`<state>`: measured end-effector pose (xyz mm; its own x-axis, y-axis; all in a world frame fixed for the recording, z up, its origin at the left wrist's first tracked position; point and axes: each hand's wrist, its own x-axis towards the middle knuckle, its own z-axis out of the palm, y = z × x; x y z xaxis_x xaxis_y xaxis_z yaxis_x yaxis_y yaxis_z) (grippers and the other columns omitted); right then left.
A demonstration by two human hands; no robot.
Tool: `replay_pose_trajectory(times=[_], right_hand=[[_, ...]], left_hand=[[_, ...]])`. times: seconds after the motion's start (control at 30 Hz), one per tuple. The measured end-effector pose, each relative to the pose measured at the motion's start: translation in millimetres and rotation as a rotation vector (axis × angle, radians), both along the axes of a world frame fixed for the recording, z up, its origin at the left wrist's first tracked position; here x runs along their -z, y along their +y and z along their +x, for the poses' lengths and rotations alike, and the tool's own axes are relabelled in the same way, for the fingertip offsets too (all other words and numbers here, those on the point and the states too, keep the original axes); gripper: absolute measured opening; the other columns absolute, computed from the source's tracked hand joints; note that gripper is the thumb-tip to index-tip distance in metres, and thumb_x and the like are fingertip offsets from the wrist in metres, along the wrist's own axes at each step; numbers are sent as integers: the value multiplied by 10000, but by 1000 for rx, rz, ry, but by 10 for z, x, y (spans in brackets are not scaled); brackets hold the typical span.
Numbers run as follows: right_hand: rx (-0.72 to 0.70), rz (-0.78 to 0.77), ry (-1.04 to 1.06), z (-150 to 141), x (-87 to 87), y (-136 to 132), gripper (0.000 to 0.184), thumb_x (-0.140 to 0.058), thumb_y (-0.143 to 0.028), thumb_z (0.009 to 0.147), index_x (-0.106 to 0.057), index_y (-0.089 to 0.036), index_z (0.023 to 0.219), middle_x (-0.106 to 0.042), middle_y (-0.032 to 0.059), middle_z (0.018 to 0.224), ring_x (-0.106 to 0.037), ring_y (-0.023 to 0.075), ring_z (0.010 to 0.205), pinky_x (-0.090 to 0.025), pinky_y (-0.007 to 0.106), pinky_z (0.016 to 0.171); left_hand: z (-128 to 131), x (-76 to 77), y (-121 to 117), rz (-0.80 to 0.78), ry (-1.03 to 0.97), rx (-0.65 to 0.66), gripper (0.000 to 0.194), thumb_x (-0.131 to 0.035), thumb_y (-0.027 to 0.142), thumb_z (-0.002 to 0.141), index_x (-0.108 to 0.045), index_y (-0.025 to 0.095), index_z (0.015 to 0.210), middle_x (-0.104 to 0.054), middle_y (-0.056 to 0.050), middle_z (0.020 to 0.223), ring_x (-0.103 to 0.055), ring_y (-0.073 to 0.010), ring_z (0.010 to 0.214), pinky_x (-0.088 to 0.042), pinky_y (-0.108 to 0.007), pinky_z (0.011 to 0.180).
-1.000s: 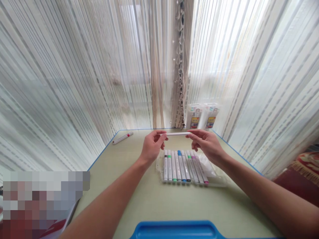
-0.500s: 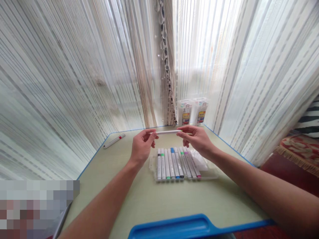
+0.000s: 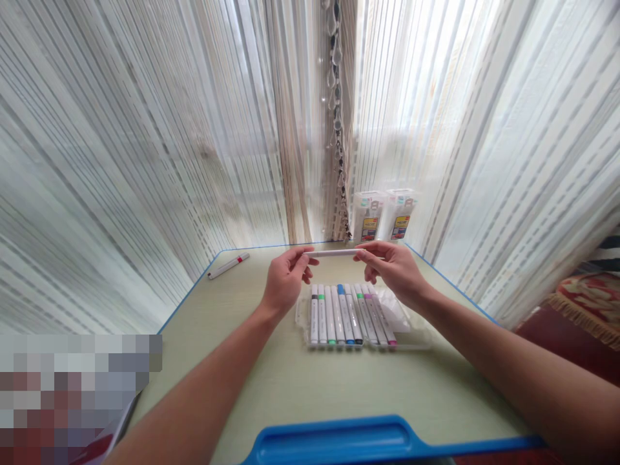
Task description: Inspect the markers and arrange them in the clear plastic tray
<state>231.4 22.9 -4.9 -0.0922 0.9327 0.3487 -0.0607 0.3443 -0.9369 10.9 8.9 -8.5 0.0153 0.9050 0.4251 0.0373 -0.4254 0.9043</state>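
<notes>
While the blue plastic tray edge [image 3: 339, 439] sits nearest, beyond the clear case of coloured markers [image 3: 351, 316] the left hand [image 3: 285, 281] and right hand [image 3: 394, 271] each pinch one end of a slim white marker [image 3: 334, 253], its long axis level, left-to-right

Setting is looking like a home room: striped sheer curtains [image 3: 145, 161] are hanging on two sides of a blue-edged desk [image 3: 290, 381], and a fringed patterned rug [image 3: 588, 303] is showing at far right.
</notes>
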Motion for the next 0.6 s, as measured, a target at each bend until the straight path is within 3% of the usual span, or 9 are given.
replay_pose_trajectory(times=[0.6], right_hand=[[11, 47, 23, -2, -2, -26, 390, -833, -358, 667, -710, -127, 957, -684, 28, 699, -562, 102, 396, -427, 232, 343]], left_hand=[[-14, 23, 39, 3, 9, -12, 324, -656, 366, 839, -683, 85, 998, -703, -73, 759, -563, -100, 549, -484, -234, 499]])
